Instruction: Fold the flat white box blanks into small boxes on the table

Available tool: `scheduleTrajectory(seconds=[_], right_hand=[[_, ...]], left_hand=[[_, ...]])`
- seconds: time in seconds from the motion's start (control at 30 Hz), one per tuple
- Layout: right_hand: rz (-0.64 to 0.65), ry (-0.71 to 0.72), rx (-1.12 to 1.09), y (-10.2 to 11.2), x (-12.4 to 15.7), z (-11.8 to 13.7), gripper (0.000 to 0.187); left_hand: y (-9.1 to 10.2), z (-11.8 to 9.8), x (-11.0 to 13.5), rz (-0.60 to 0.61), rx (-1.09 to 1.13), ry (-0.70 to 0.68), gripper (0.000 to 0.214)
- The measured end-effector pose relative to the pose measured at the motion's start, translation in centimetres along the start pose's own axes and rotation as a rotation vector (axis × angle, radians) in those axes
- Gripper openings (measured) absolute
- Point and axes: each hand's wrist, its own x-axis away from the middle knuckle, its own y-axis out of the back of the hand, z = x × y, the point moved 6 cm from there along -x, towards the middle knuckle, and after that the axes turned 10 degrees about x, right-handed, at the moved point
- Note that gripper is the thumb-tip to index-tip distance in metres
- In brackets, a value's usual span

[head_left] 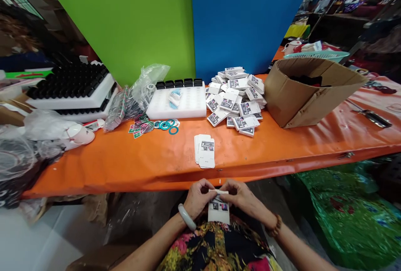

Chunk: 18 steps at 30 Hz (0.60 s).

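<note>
Both my hands meet over my lap at a small white printed box (219, 212), just below the table's front edge. My left hand (199, 198), with a pale bangle at the wrist, pinches the box's top end from the left. From the right, my right hand (242, 198) pinches the same end with thumb and finger. What the fingertips do at the flap is too small to make out. On the table in front of me lies a short stack of flat printed cartons (206, 152).
A heap of small white boxes (238, 100) lies beyond the stack, beside an open cardboard box (291, 100). White foam trays (184, 102) hold black pieces. Teal rings (169, 125), stickers (140, 125) and plastic bags (138, 91) lie left. Green plastic sheeting (344, 212) is on the floor.
</note>
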Motion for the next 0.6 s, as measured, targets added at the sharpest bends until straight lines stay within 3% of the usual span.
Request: scheduleTrajectory(seconds=[0.1,0.17,0.23,0.3,0.37,0.4,0.5,0.6], right_hand=[[-0.027,0.033,0.04,4.5,-3.6,3.8,0.024],[-0.252,0.147,0.033,9.4,-6.3,7.6,0.03],[-0.576,0.279,-0.109,14.2,-8.2,11.2,0.037],[-0.783,0.407,-0.177,16.5,-9.1,13.8,0.038],[-0.815,0.476,-0.023,16.0,-10.0,15.3,0.032],[-0.762,0.47,0.143,14.7,-10.5,15.5,0.026],[-0.461,0.359,0.663,9.2,-12.4,13.6,0.013],[-0.282,0.299,0.866,5.4,-13.5,10.8,0.017]], left_hand=[[1.2,-2.2,-1.0,-0.108,-0.046,-0.152,0.022],[2.3,-3.7,-1.5,-0.191,-0.125,-0.28,0.025],[3.0,-4.8,-1.9,-0.245,-0.244,-0.402,0.027],[3.3,-5.3,-2.3,-0.268,-0.371,-0.487,0.03],[3.3,-5.0,-2.7,-0.274,-0.487,-0.515,0.032],[3.2,-4.7,-2.9,-0.269,-0.542,-0.512,0.033],[2.7,-3.6,-3.5,-0.222,-0.707,-0.476,0.038],[2.0,-2.7,-3.7,-0.154,-0.848,-0.44,0.041]])
